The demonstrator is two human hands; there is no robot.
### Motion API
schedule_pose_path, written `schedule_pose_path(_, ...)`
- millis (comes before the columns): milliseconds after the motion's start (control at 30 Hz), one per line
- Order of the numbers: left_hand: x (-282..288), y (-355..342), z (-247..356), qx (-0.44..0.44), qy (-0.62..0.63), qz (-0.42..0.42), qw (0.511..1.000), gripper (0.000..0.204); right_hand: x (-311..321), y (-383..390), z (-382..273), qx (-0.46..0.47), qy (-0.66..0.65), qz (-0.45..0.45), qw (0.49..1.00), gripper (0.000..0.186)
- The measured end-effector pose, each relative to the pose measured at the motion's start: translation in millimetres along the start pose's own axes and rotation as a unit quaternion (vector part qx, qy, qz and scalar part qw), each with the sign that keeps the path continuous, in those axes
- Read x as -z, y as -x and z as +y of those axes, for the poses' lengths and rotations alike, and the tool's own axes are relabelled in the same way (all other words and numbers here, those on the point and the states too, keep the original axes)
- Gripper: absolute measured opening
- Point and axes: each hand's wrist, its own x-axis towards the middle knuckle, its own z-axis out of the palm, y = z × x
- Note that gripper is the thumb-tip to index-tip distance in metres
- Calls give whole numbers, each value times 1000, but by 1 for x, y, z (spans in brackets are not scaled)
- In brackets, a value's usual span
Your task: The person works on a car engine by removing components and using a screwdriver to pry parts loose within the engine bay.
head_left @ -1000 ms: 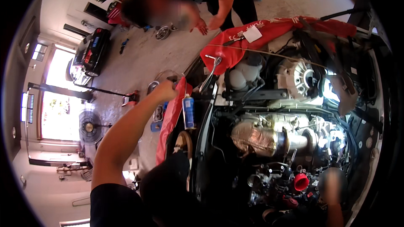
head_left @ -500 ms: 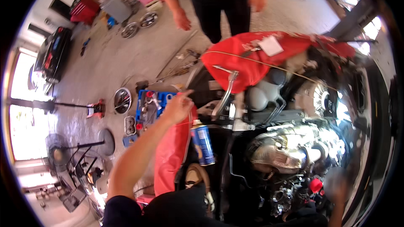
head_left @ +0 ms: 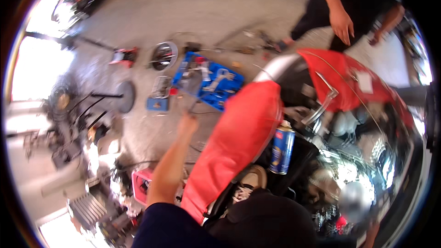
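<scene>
My left hand [head_left: 187, 123] reaches out over the floor at the left, just short of a blue tool tray [head_left: 236, 80] holding wrenches and other metal tools. Motion smears its fingers, and whether it holds anything is unclear. Low at the right, my right forearm [head_left: 372, 233] shows over the engine bay. A blurred grey round patch [head_left: 356, 201] covers the place of my right hand, so its fingers are hidden. Between my arms a blue spray can [head_left: 282, 149] stands upright at the bay's edge, beside a red fender cover [head_left: 234, 138].
A second red cover [head_left: 337, 94] bears a long-handled metal wrench [head_left: 321, 103]. Beyond it stands a person, one hand [head_left: 342, 25] hanging down. On the floor are a round metal bowl [head_left: 164, 56], a blue box [head_left: 157, 104] and a fan [head_left: 62, 96]. A shoe [head_left: 252, 179] shows below the can.
My view has swung left and down, bringing more floor and the whole tool tray into sight. My left hand has moved off the fender cover's edge to over the floor.
</scene>
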Motion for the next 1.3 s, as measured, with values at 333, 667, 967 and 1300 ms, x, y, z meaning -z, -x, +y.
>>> schedule_pose_path(333,1,174,105,-334,24,-41,941,56,-32,8,-210,-86,18,44,995,38)
schedule_pose_path(667,-4,206,113,-378,-39,-20,925,55,-41,5,-304,5,49,-16,999,45)
schedule_pose_path(967,-3,204,113,-374,3,-83,924,51,-38,-6,-344,58,109,-38,992,47)
schedule_pose_path(1300,8,185,115,-435,-60,-128,889,51,-29,16,-319,-24,69,-23,997,41)
